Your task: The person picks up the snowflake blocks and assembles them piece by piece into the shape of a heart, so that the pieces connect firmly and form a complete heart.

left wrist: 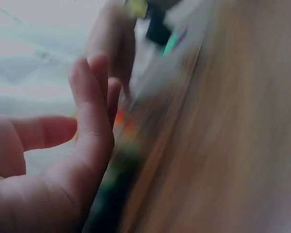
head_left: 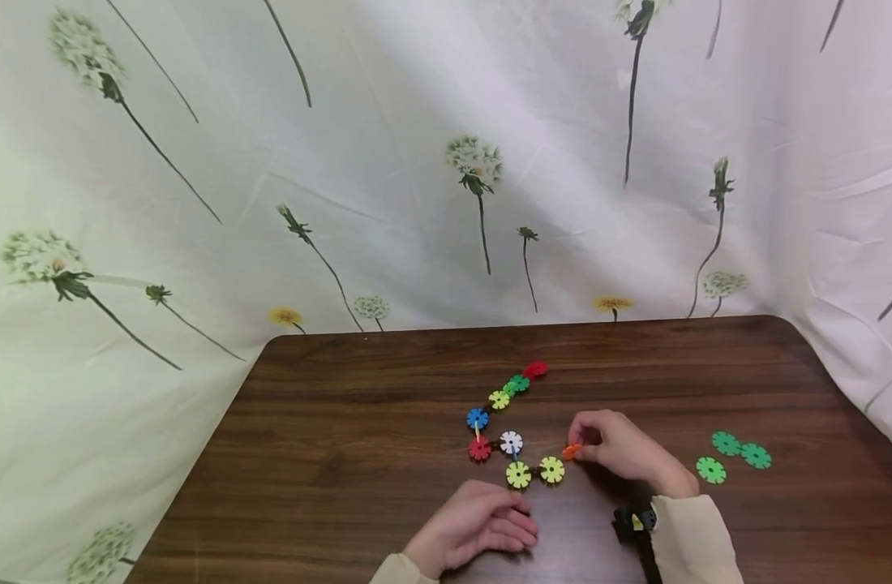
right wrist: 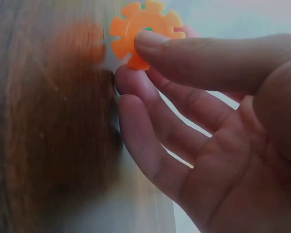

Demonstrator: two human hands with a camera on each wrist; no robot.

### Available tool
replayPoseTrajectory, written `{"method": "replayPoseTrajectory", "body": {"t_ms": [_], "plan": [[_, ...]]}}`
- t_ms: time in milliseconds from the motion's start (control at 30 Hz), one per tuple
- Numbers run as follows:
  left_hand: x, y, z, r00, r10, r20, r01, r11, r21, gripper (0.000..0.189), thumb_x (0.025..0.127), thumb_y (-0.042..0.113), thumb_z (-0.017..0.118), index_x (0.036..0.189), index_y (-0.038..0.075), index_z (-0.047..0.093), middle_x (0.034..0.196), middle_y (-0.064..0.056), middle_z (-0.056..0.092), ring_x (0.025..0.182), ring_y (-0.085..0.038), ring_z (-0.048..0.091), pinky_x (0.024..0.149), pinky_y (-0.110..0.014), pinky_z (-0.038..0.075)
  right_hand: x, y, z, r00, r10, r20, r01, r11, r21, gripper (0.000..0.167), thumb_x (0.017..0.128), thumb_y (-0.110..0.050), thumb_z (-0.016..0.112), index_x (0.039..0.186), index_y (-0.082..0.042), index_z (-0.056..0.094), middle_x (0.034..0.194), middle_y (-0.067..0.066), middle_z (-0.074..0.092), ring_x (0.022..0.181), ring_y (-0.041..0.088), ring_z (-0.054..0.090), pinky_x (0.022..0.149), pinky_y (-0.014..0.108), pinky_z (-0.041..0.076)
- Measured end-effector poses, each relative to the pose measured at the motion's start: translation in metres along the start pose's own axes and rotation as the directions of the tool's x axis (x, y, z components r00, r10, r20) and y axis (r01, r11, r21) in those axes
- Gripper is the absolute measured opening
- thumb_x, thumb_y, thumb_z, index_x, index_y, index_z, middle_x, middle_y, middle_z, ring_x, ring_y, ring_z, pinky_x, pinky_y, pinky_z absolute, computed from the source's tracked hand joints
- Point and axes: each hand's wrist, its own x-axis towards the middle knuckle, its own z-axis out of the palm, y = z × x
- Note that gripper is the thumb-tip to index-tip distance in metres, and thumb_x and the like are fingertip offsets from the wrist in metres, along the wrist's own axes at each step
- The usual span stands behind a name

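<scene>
My right hand [head_left: 623, 448] pinches an orange notched plastic disc [right wrist: 146, 26] between thumb and fingers, just right of a chain of discs. At the near end of that chain are two yellow-green discs [head_left: 551, 470], joined by a dark piece seen edge-on. From there it zigzags away through a white disc [head_left: 511, 442], a red disc [head_left: 479, 448] and a blue disc [head_left: 478, 418]. Below the near discs my left hand [head_left: 482, 527] lies low over the table with fingers loosely bent and nothing held. Motion blurs the left wrist view.
Several green discs [head_left: 711, 470] lie apart to the right of the right hand. The chain's far end has a green disc [head_left: 518, 384] and a red one [head_left: 536, 370]. A dandelion-print cloth [head_left: 417, 243] hangs behind the brown wooden table [head_left: 329, 454].
</scene>
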Motion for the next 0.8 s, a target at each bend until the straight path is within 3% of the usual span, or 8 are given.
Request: {"method": "replayPoseTrajectory", "body": {"t_ms": [67, 133, 233, 333, 433, 533, 800], "plan": [[0.0, -0.006, 0.012, 0.999, -0.011, 0.051, 0.015, 0.997, -0.074, 0.035, 0.097, 0.018, 0.053, 0.12, -0.008, 0.059, 0.097, -0.013, 0.072, 0.086, -0.016, 0.071, 0.076, -0.025, 0.058, 0.002, 0.0, 0.0, 1.0, 0.0, 0.003, 0.0, 1.0, 0.0, 0.015, 0.083, -0.005, 0.069, 0.082, -0.017, 0.062, 0.078, -0.007, 0.06, 0.07, 0.005, 0.052, 0.065, 0.021, 0.044], [0.003, -0.012, 0.027, 0.998, -0.005, 0.055, 0.013, 0.988, -0.152, 0.037, 0.099, 0.016, 0.05, 0.125, -0.009, 0.056, 0.105, -0.016, 0.071, 0.094, -0.019, 0.07, 0.083, -0.028, 0.057, 0.003, -0.001, 0.0, 1.0, -0.006, 0.011, 0.006, 1.0, 0.005, 0.014, 0.084, -0.005, 0.07, 0.082, -0.017, 0.062, 0.078, -0.007, 0.06, 0.07, 0.005, 0.052, 0.065, 0.021, 0.044], [0.01, -0.018, 0.047, 0.998, 0.056, -0.025, -0.06, 0.964, -0.259, 0.038, 0.099, 0.013, 0.046, 0.127, -0.013, 0.05, 0.109, -0.021, 0.069, 0.1, -0.024, 0.069, 0.087, -0.031, 0.056, 0.005, -0.001, 0.001, 0.999, -0.023, 0.026, 0.022, 0.999, 0.026, 0.013, 0.084, -0.006, 0.071, 0.082, -0.015, 0.062, 0.078, -0.006, 0.062, 0.071, 0.004, 0.052, 0.065, 0.021, 0.045], [0.016, -0.021, 0.06, 0.985, 0.101, -0.142, -0.142, 0.939, -0.314, 0.035, 0.099, 0.01, 0.045, 0.122, -0.015, 0.049, 0.106, -0.021, 0.069, 0.095, -0.024, 0.069, 0.084, -0.029, 0.057, 0.006, -0.003, 0.002, 0.999, -0.031, 0.039, 0.029, 0.999, 0.04, 0.012, 0.084, -0.005, 0.07, 0.082, -0.015, 0.063, 0.079, -0.006, 0.063, 0.072, 0.004, 0.053, 0.066, 0.021, 0.045], [0.02, -0.019, 0.067, 0.969, 0.101, -0.224, -0.175, 0.925, -0.338, 0.031, 0.098, 0.009, 0.045, 0.118, -0.014, 0.051, 0.103, -0.021, 0.069, 0.091, -0.021, 0.07, 0.08, -0.028, 0.058, 0.007, -0.004, 0.003, 0.999, -0.019, 0.048, 0.018, 0.999, 0.035, 0.013, 0.085, -0.004, 0.069, 0.082, -0.016, 0.063, 0.079, -0.006, 0.062, 0.073, 0.006, 0.054, 0.067, 0.021, 0.045], [0.023, -0.016, 0.07, 0.96, 0.086, -0.266, -0.177, 0.923, -0.341, 0.027, 0.099, 0.009, 0.044, 0.115, -0.011, 0.054, 0.103, -0.021, 0.07, 0.088, -0.02, 0.071, 0.077, -0.028, 0.058, 0.008, -0.005, 0.003, 0.998, -0.005, 0.061, 0.004, 1.0, 0.026, 0.015, 0.085, -0.003, 0.068, 0.082, -0.016, 0.063, 0.08, -0.006, 0.062, 0.074, 0.008, 0.054, 0.068, 0.022, 0.046], [0.025, -0.015, 0.073, 0.955, 0.108, -0.277, -0.196, 0.929, -0.313, 0.028, 0.101, 0.01, 0.041, 0.117, -0.01, 0.052, 0.105, -0.02, 0.07, 0.087, -0.019, 0.071, 0.077, -0.027, 0.058, 0.008, -0.008, 0.004, 0.995, -0.022, 0.095, 0.018, 0.999, 0.045, 0.015, 0.086, -0.003, 0.067, 0.082, -0.016, 0.063, 0.08, -0.004, 0.061, 0.074, 0.009, 0.052, 0.066, 0.022, 0.045]]}}
